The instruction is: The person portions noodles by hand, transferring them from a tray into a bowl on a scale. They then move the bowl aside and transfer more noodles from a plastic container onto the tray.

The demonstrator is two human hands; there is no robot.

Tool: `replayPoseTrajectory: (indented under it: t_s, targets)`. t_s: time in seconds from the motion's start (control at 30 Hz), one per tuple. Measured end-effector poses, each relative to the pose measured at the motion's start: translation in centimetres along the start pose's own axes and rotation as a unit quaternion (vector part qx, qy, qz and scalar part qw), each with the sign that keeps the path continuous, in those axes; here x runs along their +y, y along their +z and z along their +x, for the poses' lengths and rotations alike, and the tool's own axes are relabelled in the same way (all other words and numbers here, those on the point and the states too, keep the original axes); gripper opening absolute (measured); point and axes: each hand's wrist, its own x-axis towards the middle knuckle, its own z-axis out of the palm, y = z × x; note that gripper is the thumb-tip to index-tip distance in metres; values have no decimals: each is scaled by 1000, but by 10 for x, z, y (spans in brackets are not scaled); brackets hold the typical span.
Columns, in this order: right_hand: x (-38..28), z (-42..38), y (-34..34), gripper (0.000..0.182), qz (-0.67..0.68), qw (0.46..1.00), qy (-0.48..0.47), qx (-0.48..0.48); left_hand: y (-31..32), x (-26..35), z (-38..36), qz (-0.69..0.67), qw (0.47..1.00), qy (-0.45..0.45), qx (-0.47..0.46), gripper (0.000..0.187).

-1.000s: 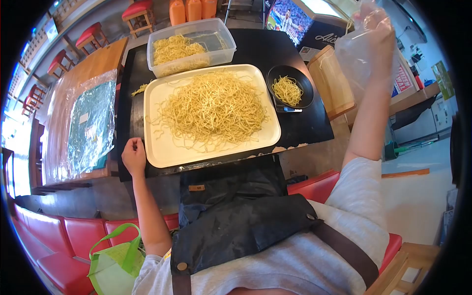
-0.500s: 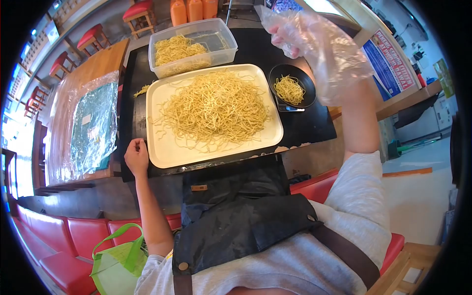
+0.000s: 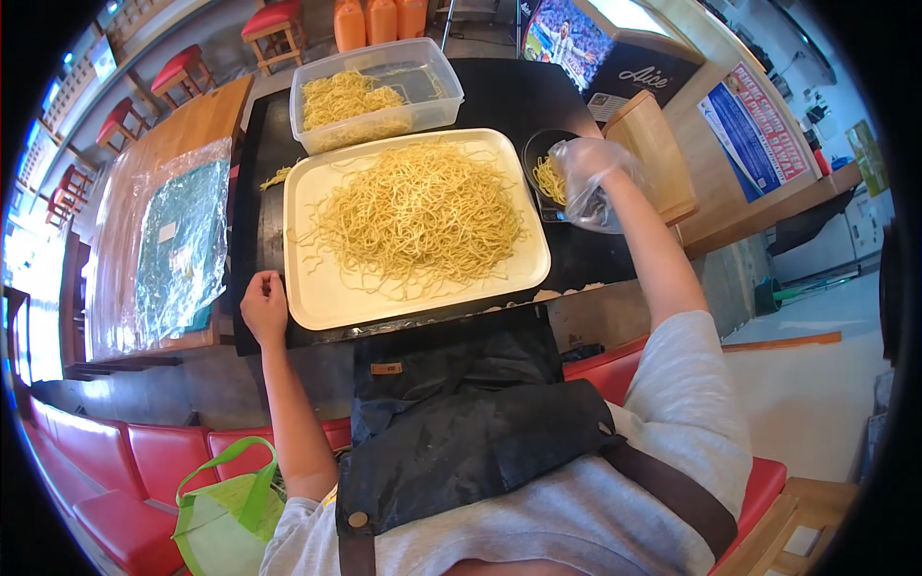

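My right hand, inside a loose clear plastic glove, is over the right side of a small black bowl. Thin yellow noodles lie in the bowl beside the fingers, which the glove and blur hide. Beneath the bowl, the edge of a small scale shows. My left hand is bare and curled closed at the table edge, just left of a cream tray. A large loose heap of noodles covers the tray's middle; I see nothing in the left hand.
Behind the tray stands a clear plastic tub with more noodles. A few noodle scraps lie on the black table. Left is a wooden table with a plastic-wrapped green item. A wooden box stands beyond my right hand.
My gloved right hand has come down from high above the table's far right to the black bowl, now partly covering it. My left hand has stayed by the tray.
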Motion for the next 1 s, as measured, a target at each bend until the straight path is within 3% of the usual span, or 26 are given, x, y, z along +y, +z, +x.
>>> replayPoseTrajectory:
  t_s: [0.07,0.2,0.27,0.3,0.37,0.4,0.43,0.5,0.53,0.57,0.63,0.67,0.73,0.77,0.83,1.0]
  targets:
    - [-5,-12,-7,22,173,982,-26,70,1,-1,0,-5,1000,1,2,15]
    - [-18,-22,-44,24,53,998,37,23,0,-2,0,5,1000,3,3,15]
    - [-26,-34,-55,27,24,986,118,119,0,1,0,3,1000,1,2,15]
    - [-30,-42,-64,27,23,986,117,118,-1,2,-1,2,1000,-2,1,15]
    - [-42,-60,-88,29,207,943,165,202,1,-3,0,0,1000,2,2,15]
    - [-26,-59,-92,21,177,959,104,193,3,-6,0,-3,1000,9,5,15]
    - [-19,-62,-92,21,177,960,103,191,2,-5,0,-3,1000,6,4,15]
    - [-11,-65,-91,34,-142,938,-8,316,2,-3,0,2,1000,18,9,15]
    - [-16,-65,-102,17,-123,906,-14,405,2,-3,0,3,1000,15,9,15]
    - [-5,-60,-109,17,-122,906,-16,404,2,-4,0,4,1000,11,4,15]
    - [25,-47,-123,40,-125,928,114,333,1,-7,1,5,1000,8,-1,15]
    - [25,-52,-131,40,-125,928,114,332,2,-7,1,5,1000,11,3,15]
    - [25,-69,-152,31,-151,854,56,494,3,-7,1,3,1000,15,3,14]
    - [5,-82,-165,31,-152,855,57,493,2,-5,1,0,1000,7,1,14]
    - [-49,-103,-184,27,76,855,89,505,2,-6,0,-4,1000,-1,-2,14]
    - [1,-74,-186,28,75,840,49,535,2,-7,0,-3,1000,-1,3,15]
